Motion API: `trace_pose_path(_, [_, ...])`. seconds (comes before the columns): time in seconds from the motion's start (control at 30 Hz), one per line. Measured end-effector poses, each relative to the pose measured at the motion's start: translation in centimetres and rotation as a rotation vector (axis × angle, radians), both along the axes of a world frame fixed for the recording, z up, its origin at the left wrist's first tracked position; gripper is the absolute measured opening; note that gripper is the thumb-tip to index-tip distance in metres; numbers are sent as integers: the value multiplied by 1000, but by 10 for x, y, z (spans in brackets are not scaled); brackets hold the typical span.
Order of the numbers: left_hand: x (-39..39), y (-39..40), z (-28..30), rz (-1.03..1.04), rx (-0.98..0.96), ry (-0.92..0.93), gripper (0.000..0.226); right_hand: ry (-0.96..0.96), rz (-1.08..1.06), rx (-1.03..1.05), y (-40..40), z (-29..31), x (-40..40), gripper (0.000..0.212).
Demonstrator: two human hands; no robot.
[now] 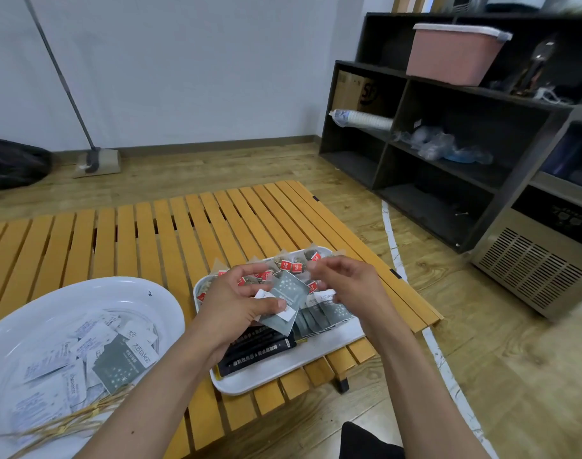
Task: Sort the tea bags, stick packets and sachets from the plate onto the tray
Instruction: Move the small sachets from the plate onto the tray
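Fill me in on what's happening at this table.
A person is sorting packets from a white plate onto a white tray. The left hand pinches a grey sachet above the tray; the right hand hovers beside it, fingers loosely curled, holding nothing. The tray already holds red-tagged tea bags, grey sachets and black stick packets. White sachets remain on the plate.

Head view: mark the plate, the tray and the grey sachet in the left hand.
plate [94, 286], head view, bare far rim.
tray [342, 336], head view, bare near-right floor.
grey sachet [283, 299], head view, middle of its printed face.
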State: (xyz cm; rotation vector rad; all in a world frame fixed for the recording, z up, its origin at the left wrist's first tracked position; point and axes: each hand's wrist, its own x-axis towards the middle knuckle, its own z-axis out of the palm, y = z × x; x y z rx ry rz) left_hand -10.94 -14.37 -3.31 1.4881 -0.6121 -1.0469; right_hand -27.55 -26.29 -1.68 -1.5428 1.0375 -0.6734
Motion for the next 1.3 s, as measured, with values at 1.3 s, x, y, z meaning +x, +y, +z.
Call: trace_pose_path(1.3, [-2, 2, -2, -26, 5, 32, 46, 664, -332, -113, -33, -34, -13, 18])
